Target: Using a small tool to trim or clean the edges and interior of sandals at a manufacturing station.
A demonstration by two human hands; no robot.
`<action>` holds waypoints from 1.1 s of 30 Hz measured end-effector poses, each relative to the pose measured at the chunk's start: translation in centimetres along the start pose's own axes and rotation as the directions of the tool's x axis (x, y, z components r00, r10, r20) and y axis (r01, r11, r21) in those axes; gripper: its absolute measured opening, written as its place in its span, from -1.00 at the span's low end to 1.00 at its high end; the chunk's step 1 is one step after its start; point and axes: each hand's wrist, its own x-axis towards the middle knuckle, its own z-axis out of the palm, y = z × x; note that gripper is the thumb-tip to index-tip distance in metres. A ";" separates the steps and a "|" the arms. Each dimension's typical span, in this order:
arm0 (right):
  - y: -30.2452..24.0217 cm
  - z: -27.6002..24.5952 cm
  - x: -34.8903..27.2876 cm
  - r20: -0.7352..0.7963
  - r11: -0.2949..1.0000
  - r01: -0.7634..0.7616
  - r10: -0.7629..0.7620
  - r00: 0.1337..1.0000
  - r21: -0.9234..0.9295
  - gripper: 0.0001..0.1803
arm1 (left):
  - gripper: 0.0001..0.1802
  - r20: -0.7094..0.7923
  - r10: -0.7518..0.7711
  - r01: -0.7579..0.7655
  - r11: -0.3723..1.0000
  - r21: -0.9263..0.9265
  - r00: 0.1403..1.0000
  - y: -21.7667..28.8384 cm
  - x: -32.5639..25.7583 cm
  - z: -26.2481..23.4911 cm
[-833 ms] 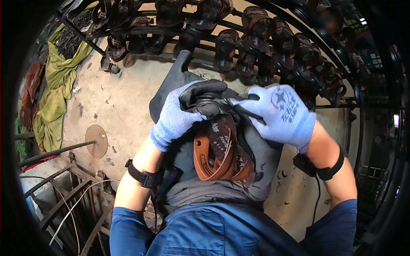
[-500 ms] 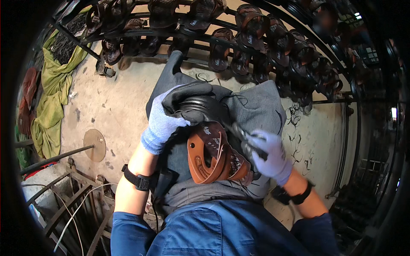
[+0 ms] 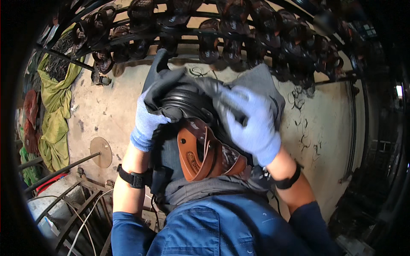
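Note:
My left hand (image 3: 148, 113), in a pale blue glove with black-coated fingers, is closed round a glossy, ridged black part (image 3: 185, 99) of a sandal. The sandal's brown strap (image 3: 191, 155) and dark printed insole (image 3: 230, 158) show just below, over my lap. Whether the black part is its sole I cannot tell. My right hand (image 3: 254, 123), gloved alike, reaches across from the right to the far side of the black part. Its fingers are smeared by motion, and any tool in them cannot be made out. Dark grey cloth (image 3: 256, 85) covers my legs beneath.
Racks of brown sandals (image 3: 232, 19) stand beyond my knees. Thin black trimmings (image 3: 299, 100) lie on the floor to the right. At the left are a yellow-green cloth (image 3: 55, 111), a rod with a round plate (image 3: 101, 151) and a metal frame (image 3: 81, 205).
My right hand, which held a dark, narrow tool at the sandal's right side, has moved up and left toward its far end. The view has shifted slightly; my left hand keeps its hold.

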 end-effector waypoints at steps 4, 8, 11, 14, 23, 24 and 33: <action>1.0 -2.3 -1.5 0.043 0.996 0.063 -0.066 0.997 0.065 -0.60 | 0.16 -0.043 -0.137 0.139 0.989 0.049 0.990 0.7 -0.2 -0.2; 1.1 -2.1 -8.9 0.259 0.998 -0.024 0.007 0.966 0.061 -0.62 | -0.42 -0.021 -0.103 0.105 0.991 0.087 0.994 1.1 -0.7 -0.7; 0.3 -1.9 -9.9 0.273 0.992 -0.121 0.106 0.956 0.039 -0.62 | -0.40 -0.036 -0.058 0.059 0.997 0.047 0.998 1.8 -0.5 0.3; 0.4 -1.0 -7.4 0.265 0.997 -0.076 0.071 0.962 0.008 -0.61 | -0.38 -0.010 -0.018 0.018 0.999 0.027 1.000 0.6 -0.4 -0.3; 0.5 -2.7 -10.6 0.352 0.983 -0.166 0.127 0.927 0.084 -0.74 | 0.18 -0.073 -0.153 0.143 0.981 -0.130 0.986 1.4 -0.9 0.4; 0.3 -2.7 -10.0 0.353 0.989 -0.132 0.102 0.930 0.060 -0.73 | 0.15 -0.056 -0.185 0.173 0.971 -0.166 0.981 1.6 -0.9 0.3; 0.6 -2.7 -10.2 0.291 0.991 -0.115 0.092 0.952 0.064 -0.72 | 0.12 0.006 -0.162 0.162 0.978 -0.132 0.987 1.0 -1.0 0.5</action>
